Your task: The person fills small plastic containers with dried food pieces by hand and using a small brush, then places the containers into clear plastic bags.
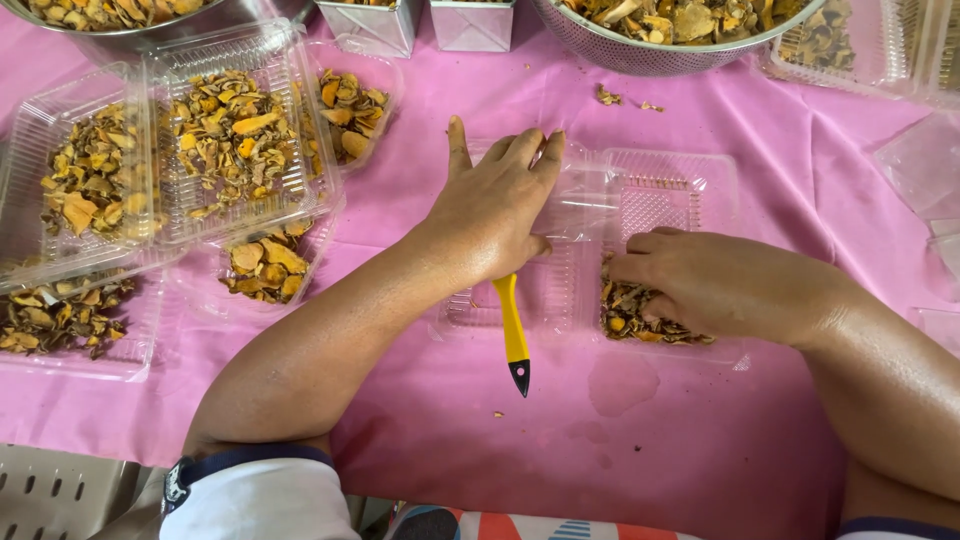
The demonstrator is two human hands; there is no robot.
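Note:
My left hand (493, 208) lies flat, fingers spread, on the lid half of an open clear plastic clamshell box (660, 195) at the table's middle. A yellow-handled tool with a black tip (514, 335) sticks out from under that palm toward me; its working end is hidden. My right hand (712, 283) rests in the box's right half, fingers curled onto a small heap of dried yellow-brown slices (630, 318).
Several filled clear boxes of dried slices (235, 140) are stacked at the left on the pink tablecloth (620, 440). A metal colander of slices (680, 30) stands at the top, a steel bowl (150, 25) top left, empty clear boxes (925, 165) at the right edge.

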